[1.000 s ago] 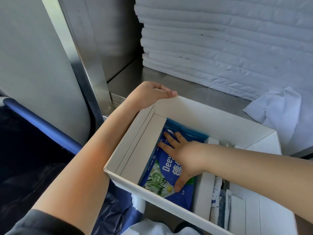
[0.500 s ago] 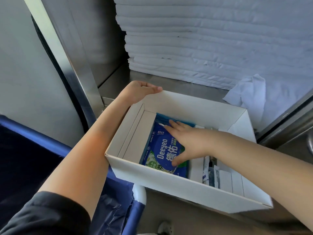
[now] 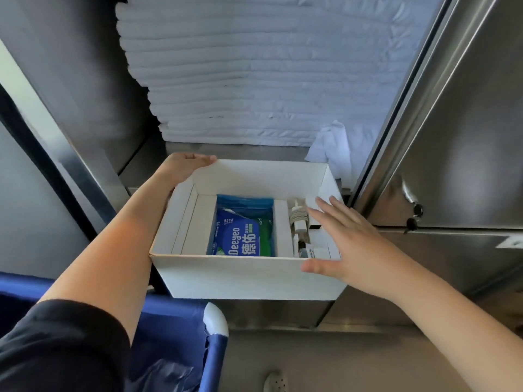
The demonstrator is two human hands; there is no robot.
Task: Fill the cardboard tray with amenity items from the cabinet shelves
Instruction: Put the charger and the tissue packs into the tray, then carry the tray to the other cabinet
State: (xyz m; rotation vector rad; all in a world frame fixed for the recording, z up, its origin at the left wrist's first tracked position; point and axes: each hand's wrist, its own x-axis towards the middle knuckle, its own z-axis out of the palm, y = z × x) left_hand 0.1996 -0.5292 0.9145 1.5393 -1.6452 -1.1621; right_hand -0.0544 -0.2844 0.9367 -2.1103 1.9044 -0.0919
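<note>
The white cardboard tray (image 3: pixel 243 275) juts out over the front edge of the steel cabinet shelf (image 3: pixel 235 151). My left hand (image 3: pixel 184 165) grips the tray's far left corner. A blue and green wet-wipe pack (image 3: pixel 243 230) lies flat in the tray's middle compartment. Small white boxes and sachets (image 3: pixel 302 236) fill the right compartment. My right hand (image 3: pixel 348 244) hovers over the tray's right side with fingers spread, holding nothing.
A tall stack of folded white linen (image 3: pixel 254 80) fills the shelf behind the tray, with a crumpled white cloth (image 3: pixel 331 148) at its right. A steel cabinet door with a lock (image 3: pixel 416 213) stands at the right. A blue cart frame (image 3: pixel 181 309) is below left.
My right hand lifted off the wipe pack and moved out to the tray's right side. The view pulled back and the tray now sits further out from the shelf.
</note>
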